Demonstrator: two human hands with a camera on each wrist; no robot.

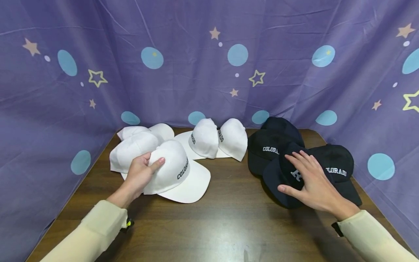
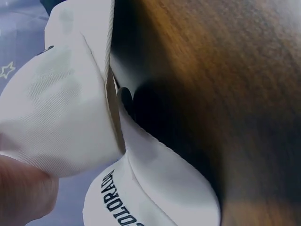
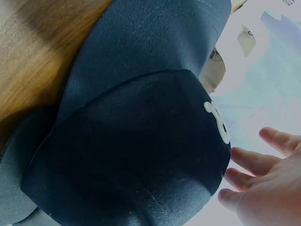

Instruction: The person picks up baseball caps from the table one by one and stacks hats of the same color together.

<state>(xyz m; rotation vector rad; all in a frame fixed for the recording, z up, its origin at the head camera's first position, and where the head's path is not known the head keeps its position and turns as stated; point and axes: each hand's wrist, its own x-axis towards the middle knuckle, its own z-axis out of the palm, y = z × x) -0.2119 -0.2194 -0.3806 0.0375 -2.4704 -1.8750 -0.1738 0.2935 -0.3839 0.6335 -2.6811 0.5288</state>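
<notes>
On the dark wooden counter (image 1: 229,218) the caps already lie in two colour groups: white fabric baseball caps (image 1: 209,140) on the left, black ones (image 1: 271,145) on the right, well apart from each other. That sorting looks largely done, though both groups are loose heaps rather than neat stacks, so tidying seems to be what is left.

The left hand (image 1: 139,176) grips the nearest white cap lettered "COLORADO" (image 1: 175,169), fingers and thumb curled round the back of its crown at the front of the white group. The right hand (image 1: 311,182) lies flat, fingers straight and spread, on the crown of a dark navy cap with a white emblem (image 1: 288,173), pressing it at the front of the black group.
</notes>
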